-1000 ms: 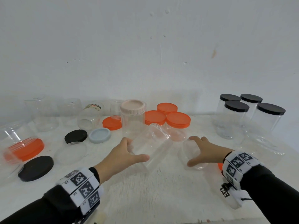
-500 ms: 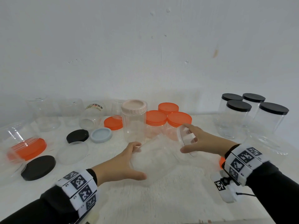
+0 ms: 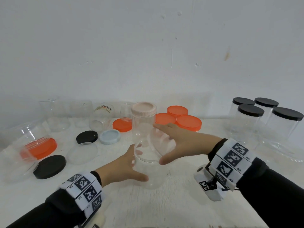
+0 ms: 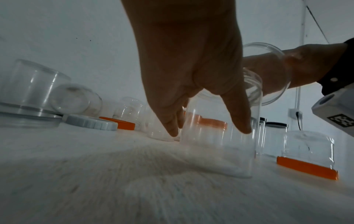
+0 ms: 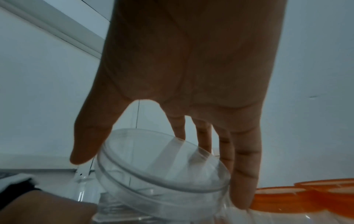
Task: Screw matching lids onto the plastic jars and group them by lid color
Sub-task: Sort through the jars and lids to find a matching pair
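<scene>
A clear lidless jar stands upright on the white table near the front middle. My left hand grips its side, thumb toward me and fingers behind. In the left wrist view the same jar sits between thumb and fingers of that hand. My right hand holds a clear lid tilted just above the jar's mouth. The right wrist view has the lid pinched between thumb and fingers of the right hand, with its lower edge at the jar's rim.
A pink-lidded jar stands right behind my hands. Orange-lidded jars are back centre, black-lidded jars back right. Left lie loose black lids, a pale blue lid, a clear lid, an orange lid and lidless jars.
My left hand has turned the clear jar from lying tilted to upright. My right hand lifted the clear lid off the table and carried it left over the jar's mouth.
</scene>
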Motion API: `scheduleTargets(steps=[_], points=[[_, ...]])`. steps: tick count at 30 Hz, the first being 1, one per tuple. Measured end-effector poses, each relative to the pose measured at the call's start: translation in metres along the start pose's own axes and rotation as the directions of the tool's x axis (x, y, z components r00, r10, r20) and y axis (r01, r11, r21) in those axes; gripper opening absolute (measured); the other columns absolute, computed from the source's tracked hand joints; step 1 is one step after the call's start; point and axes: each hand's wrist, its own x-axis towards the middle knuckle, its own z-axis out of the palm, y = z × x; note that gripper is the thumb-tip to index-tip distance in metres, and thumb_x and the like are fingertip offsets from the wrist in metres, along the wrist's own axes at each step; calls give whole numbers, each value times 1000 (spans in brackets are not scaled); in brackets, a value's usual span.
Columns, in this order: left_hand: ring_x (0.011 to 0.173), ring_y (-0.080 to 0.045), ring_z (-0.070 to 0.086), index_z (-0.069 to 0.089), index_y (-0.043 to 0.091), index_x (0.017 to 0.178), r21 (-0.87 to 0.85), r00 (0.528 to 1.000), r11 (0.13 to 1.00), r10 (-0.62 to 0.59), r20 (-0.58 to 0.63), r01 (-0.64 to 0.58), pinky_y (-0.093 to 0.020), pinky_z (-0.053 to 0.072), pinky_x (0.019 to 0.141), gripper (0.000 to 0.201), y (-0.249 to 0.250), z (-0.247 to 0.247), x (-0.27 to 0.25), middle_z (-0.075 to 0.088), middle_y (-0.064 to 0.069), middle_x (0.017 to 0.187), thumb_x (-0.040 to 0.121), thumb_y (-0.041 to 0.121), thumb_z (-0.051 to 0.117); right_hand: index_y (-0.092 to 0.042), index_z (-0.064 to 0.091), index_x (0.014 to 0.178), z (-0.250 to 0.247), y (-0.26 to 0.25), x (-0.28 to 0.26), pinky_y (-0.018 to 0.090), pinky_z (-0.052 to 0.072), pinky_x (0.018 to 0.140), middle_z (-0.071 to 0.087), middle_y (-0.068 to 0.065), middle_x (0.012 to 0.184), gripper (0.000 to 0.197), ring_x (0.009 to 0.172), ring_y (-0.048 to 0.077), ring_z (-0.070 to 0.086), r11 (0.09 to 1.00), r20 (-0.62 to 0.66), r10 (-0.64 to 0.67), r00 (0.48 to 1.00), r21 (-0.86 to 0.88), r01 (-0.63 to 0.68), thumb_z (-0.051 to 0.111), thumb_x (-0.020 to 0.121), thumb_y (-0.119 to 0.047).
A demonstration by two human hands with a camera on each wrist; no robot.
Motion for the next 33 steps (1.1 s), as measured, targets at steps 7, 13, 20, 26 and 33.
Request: scheduleTargets(steps=[7,13,20,26,33], points=[[104,36,33,22,58,119,-187,985,968,156,-71,-167,7,34,76,86,11,11,2,31,35,126,71,24,86,-44,0,150,-3,-33,20,43,34,107,23,-12,145,111,133,18,27,964,121,34,992,-267,-1,76,68,-57],[105,36,32,21,56,121,-215,979,955,189,-82,-203,7,33,79,88,6,13,4,32,34,128,72,24,85,-43,3,150,-1,-43,30,48,36,106,25,-8,147,109,136,21,28,938,160,93,983,-344,-33,76,69,-55],[101,40,28,17,60,119,-233,976,948,205,-81,-218,9,31,79,90,1,14,7,27,39,125,72,26,85,-42,8,150,-1,-45,34,48,35,108,26,-6,147,108,137,21,29,940,172,109,979,-338,-45,77,69,-52],[102,39,29,17,66,116,-233,979,952,186,-81,-201,9,32,78,90,0,14,7,33,54,114,71,29,85,-44,9,150,-2,-46,37,45,35,109,27,-8,146,107,137,19,29,938,195,111,975,-345,-37,79,69,-48],[105,38,29,18,72,114,-221,977,954,185,-103,-204,8,32,78,90,-1,15,8,33,43,122,70,33,86,-45,11,150,-4,-48,38,44,34,109,27,-10,146,106,137,18,29,935,224,116,968,-353,-30,80,69,-46]])
